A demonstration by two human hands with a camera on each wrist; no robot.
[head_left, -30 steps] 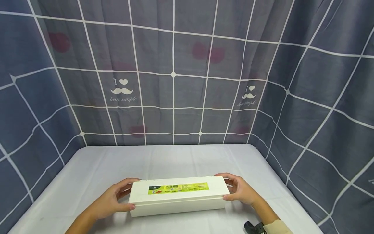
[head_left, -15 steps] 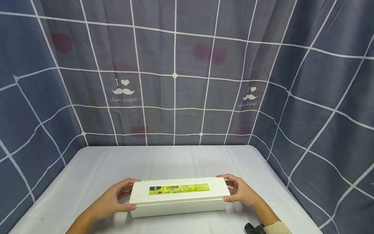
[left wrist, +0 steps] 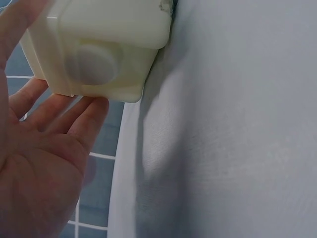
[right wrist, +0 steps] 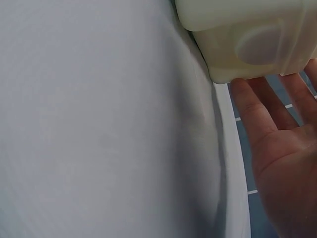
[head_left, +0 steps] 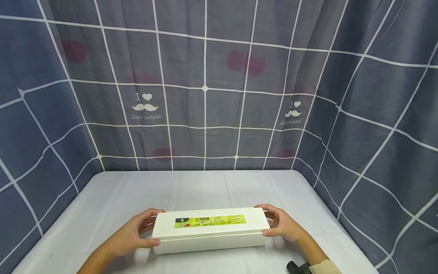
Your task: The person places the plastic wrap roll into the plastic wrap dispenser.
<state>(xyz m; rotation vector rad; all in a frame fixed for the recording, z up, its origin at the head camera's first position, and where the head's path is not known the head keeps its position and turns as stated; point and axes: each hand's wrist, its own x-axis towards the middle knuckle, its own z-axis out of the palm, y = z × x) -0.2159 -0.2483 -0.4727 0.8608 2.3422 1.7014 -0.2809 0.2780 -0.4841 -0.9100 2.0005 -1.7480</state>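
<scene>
A long white cling film box [head_left: 212, 242] with a yellow-green label [head_left: 210, 221] on its lid rests on the white table, its lid down. My left hand [head_left: 128, 234] grips the box's left end, thumb at the front edge and fingers at the back. At the opposite end my right hand [head_left: 282, 224] holds it the same way. Through the end wall in the left wrist view, a round pale shape [left wrist: 94, 64] shows, and a similar round shape [right wrist: 260, 44] shows in the right wrist view. The inside is otherwise hidden.
The white cloth-covered table [head_left: 198, 186] reaches back to a grey-blue grid-patterned curtain [head_left: 219, 106], which also hangs at both sides. A black device [head_left: 297, 267] sits at the right wrist, by a beige sleeve [head_left: 325, 267].
</scene>
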